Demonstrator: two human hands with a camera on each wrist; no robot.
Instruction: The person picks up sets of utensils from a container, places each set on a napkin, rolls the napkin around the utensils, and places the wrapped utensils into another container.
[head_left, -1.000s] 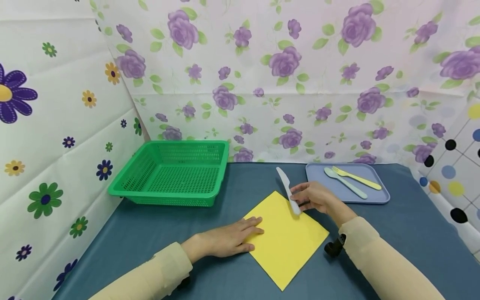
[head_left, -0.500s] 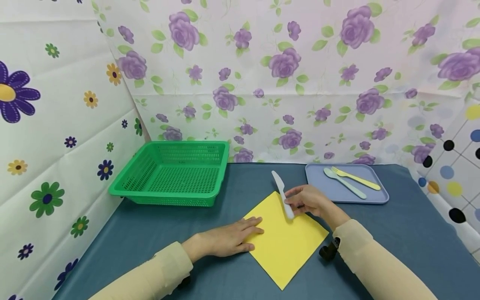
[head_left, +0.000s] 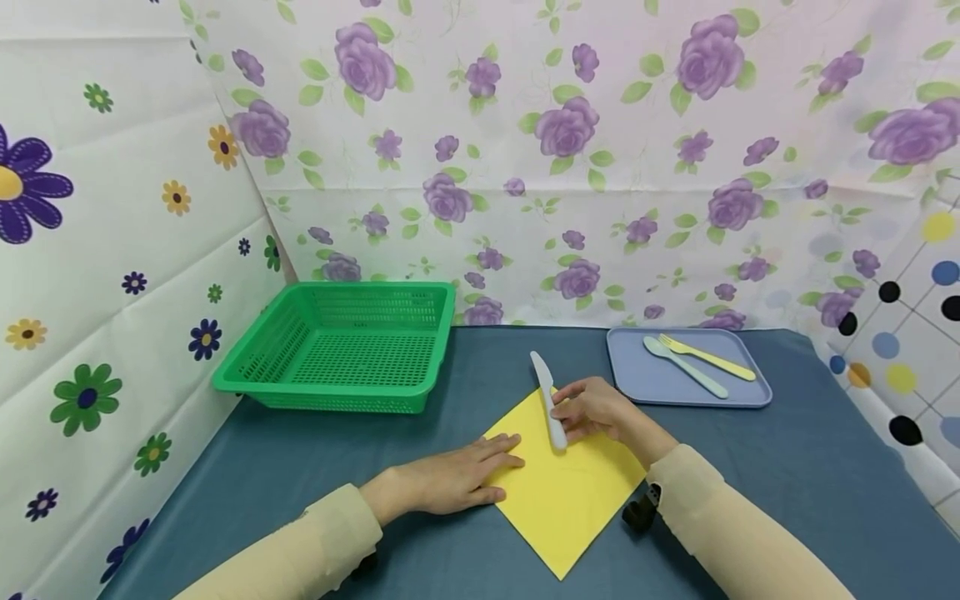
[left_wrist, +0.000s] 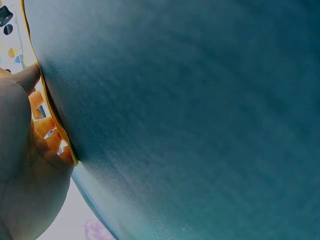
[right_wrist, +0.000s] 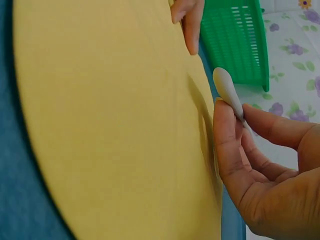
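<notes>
With the yellow sheet taken as the clock's middle and twelve o'clock as straight away from the person, the sheet lies on the blue tabletop with one corner at six o'clock and another near twelve. The left hand is laid flat with its fingers straight and slightly parted; it grips nothing, and its fingertips rest on the corner at nine o'clock. The right hand comes in from three o'clock and pinches the white knife by its handle, thumb and fingertips closed on it. The knife is over the sheet's twelve o'clock part, its blade reaching past the corner there and its tip pointing between eleven and twelve. In the right wrist view the handle's end is clear of the sheet; I cannot tell whether the rest of the knife touches anything. At ten o'clock, well apart from the sheet, stands a green basket with slotted walls. Between one and two o'clock, beyond the right hand, is a blue-grey tray. On it lie a pale green spoon and a yellow fork, side by side, their heads turned toward ten o'clock.
</notes>
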